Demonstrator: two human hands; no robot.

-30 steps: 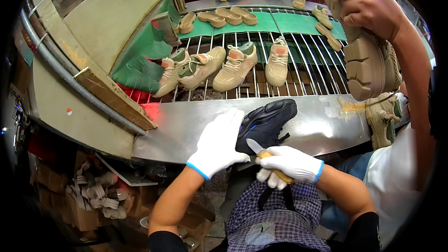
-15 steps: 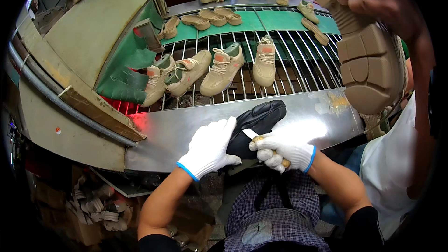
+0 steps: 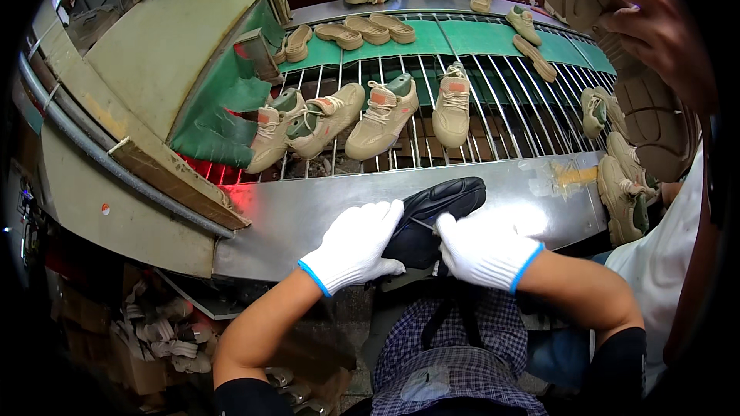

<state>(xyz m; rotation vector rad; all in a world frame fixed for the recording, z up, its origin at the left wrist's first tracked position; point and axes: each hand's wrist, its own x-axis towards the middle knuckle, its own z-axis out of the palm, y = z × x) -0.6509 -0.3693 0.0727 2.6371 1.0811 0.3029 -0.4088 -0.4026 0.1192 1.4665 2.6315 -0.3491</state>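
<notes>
A black shoe (image 3: pixel 445 199) lies tilted over the near edge of the metal ledge, its sole hidden. My left hand (image 3: pixel 356 243), in a white knit glove with a blue cuff, is closed on the shoe's left side. My right hand (image 3: pixel 487 250), gloved the same way, grips a thin-bladed hand tool (image 3: pixel 422 223), whose tip lies against the shoe's side. That tool's handle is hidden in my fist now; a moment earlier it looked yellowish, with a pale flat blade.
Beige shoes (image 3: pixel 383 119) stand on a metal rod rack (image 3: pixel 493 119) beyond the ledge (image 3: pixel 308 212). Loose tan soles (image 3: pixel 368 29) lie on a green strip. At right, close by, a co-worker's bare hand (image 3: pixel 655 23) is near large tan soles (image 3: pixel 655 115). Two gloved workers sit opposite.
My right hand has turned over, back upward, bringing the blade flatter against the shoe. My left hand keeps its hold. The co-worker's hand and sole at right have shifted, uncovering more beige shoes.
</notes>
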